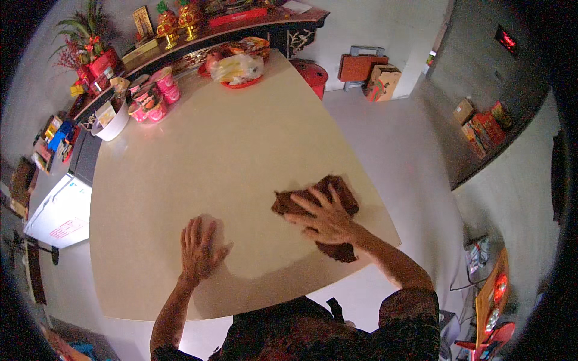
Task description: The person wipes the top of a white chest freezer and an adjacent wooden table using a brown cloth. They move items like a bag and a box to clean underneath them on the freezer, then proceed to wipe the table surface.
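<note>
A dark brown cloth [344, 191] lies bunched on the pale tabletop [211, 159], toward its right edge. My right hand [327, 221] rests flat on top of it, fingers spread, hiding the cloth's middle; parts stick out beyond the fingertips and below the wrist. Well to the left, my left hand [201, 251] is laid on the bare tabletop near the front, its fingers stretched out and the thumb apart. Nothing is in that hand.
Pink and red cup-shaped packages [153, 99] are stacked at the table's far left, beside a white tub [112, 123]. At the far end sits a red tray [244, 83] under a plastic bag. Behind runs a dark carved shelf [295, 23]. A white cabinet [60, 210] stands left.
</note>
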`<action>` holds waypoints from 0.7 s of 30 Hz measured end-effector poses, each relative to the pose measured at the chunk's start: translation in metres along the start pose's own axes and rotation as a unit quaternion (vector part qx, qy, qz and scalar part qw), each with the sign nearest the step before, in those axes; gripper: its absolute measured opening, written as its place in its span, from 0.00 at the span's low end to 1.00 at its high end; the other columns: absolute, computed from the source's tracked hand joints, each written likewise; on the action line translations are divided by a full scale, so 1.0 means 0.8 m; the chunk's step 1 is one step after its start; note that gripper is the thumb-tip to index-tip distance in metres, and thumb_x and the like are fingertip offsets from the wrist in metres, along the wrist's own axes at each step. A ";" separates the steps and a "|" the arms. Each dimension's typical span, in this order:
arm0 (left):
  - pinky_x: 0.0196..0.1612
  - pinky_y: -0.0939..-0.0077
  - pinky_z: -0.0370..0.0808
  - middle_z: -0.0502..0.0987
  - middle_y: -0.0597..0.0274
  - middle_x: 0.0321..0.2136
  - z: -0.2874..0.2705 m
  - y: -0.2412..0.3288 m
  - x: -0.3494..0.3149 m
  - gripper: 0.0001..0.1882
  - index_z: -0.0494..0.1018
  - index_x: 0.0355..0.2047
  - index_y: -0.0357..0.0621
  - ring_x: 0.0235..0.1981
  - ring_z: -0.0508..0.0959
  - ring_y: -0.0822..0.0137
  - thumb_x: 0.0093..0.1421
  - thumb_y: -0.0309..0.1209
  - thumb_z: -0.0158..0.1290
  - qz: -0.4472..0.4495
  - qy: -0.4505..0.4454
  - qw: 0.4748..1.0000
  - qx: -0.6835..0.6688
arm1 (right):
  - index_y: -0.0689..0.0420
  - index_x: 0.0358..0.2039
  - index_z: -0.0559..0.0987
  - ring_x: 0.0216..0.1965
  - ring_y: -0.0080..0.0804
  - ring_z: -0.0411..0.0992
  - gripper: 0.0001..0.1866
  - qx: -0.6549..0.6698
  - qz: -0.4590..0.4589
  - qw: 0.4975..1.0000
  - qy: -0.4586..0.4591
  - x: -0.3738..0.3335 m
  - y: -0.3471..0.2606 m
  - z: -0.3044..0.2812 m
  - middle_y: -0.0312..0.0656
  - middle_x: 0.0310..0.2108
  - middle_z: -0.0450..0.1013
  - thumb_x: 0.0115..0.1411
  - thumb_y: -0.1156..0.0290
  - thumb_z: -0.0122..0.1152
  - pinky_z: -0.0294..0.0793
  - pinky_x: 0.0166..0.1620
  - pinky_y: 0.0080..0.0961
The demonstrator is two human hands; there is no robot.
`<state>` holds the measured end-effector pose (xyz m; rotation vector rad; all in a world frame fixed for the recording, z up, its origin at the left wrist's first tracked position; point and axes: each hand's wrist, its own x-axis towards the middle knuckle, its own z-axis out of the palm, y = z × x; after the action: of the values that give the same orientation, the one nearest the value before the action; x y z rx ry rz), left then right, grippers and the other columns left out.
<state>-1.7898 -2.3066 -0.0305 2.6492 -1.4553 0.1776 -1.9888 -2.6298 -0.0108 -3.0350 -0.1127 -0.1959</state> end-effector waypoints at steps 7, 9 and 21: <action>0.64 0.44 0.45 0.52 0.42 0.63 -0.020 0.009 0.004 0.40 0.61 0.61 0.48 0.65 0.51 0.44 0.54 0.57 0.52 -0.027 -0.020 0.999 -0.030 | 0.27 0.61 0.63 0.64 0.56 0.48 0.30 -0.034 0.025 0.998 0.040 0.113 0.108 0.018 0.37 0.68 0.47 0.57 0.52 0.56 0.45 0.57 0.73; 0.64 0.44 0.45 0.53 0.42 0.63 -0.025 0.011 0.008 0.39 0.62 0.60 0.48 0.64 0.52 0.44 0.54 0.58 0.52 -0.031 -0.032 0.999 -0.025 | 0.28 0.61 0.62 0.63 0.55 0.50 0.28 -0.049 0.045 0.995 0.069 0.143 0.139 0.032 0.37 0.67 0.48 0.60 0.52 0.52 0.47 0.57 0.72; 0.62 0.44 0.47 0.55 0.42 0.61 -0.027 0.008 0.010 0.38 0.65 0.57 0.50 0.63 0.53 0.44 0.53 0.60 0.53 -0.022 -0.016 0.999 -0.030 | 0.29 0.60 0.63 0.61 0.59 0.52 0.27 -0.072 0.296 0.938 0.168 0.306 0.240 0.064 0.36 0.67 0.50 0.59 0.48 0.50 0.49 0.52 0.78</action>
<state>-1.7923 -2.3134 -0.0076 2.6456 -1.3884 0.0868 -1.7254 -2.7985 -0.0468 -2.9467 0.8586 -0.6767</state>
